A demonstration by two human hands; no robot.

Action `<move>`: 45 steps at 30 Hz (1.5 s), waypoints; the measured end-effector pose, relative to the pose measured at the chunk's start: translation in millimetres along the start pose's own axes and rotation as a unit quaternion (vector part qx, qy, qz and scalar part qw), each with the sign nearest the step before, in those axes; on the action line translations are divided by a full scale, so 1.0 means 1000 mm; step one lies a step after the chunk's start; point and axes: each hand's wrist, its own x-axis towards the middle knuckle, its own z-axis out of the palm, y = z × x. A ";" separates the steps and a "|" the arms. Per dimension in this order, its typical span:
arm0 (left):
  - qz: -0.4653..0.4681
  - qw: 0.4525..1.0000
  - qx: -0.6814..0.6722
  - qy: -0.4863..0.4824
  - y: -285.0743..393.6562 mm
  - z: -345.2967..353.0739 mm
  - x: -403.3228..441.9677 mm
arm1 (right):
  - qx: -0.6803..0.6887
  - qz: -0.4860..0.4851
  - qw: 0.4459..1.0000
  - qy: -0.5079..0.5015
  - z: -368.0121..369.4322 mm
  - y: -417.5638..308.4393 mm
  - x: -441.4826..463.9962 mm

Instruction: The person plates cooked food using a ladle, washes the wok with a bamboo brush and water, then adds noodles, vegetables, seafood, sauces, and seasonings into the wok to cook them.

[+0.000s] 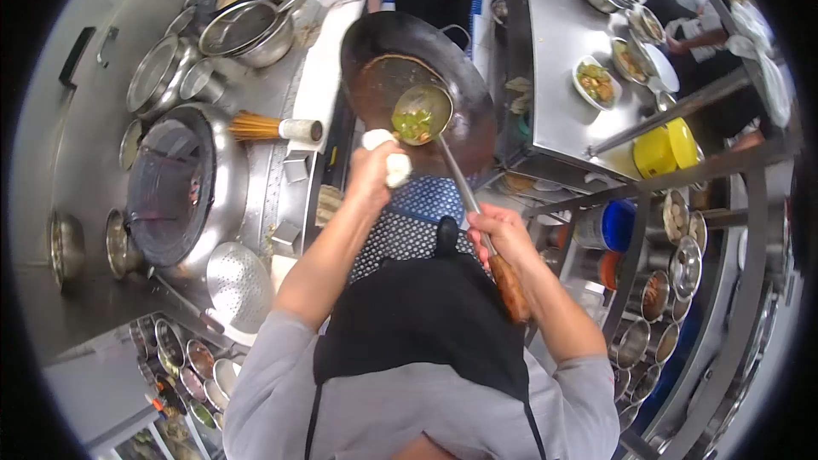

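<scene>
My left hand (373, 172) is closed round a white cloth (397, 169) at the near rim of a large dark wok (469, 85), which hangs in front of me over the aisle. In my right hand (503, 238) is the wooden handle of a long metal ladle (458, 172). The ladle's round bowl lies inside the wok and holds green and light brown food pieces (412, 126). A thin layer of brownish liquid or oil shows on the wok's inside.
On the left are a round burner (170, 187), a bamboo brush (277, 127), a perforated skimmer (239, 288) and strainers over bowls (247, 30). The right steel counter (554, 60) bears plated food (596, 83) and a yellow container (665, 148). Other people stand ahead and at upper right.
</scene>
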 end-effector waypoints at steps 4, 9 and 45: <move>-0.015 0.999 0.012 0.028 -0.005 -0.013 -0.007 | 0.236 0.055 0.956 -0.166 -0.010 -0.008 -0.009; -0.117 0.992 -0.043 -0.020 0.015 -0.046 -0.025 | 0.054 0.039 0.990 -0.123 0.006 0.004 -0.003; 0.196 0.927 -0.305 0.093 0.117 -0.397 -0.155 | -0.379 -0.257 0.730 0.508 -0.164 -0.089 -0.009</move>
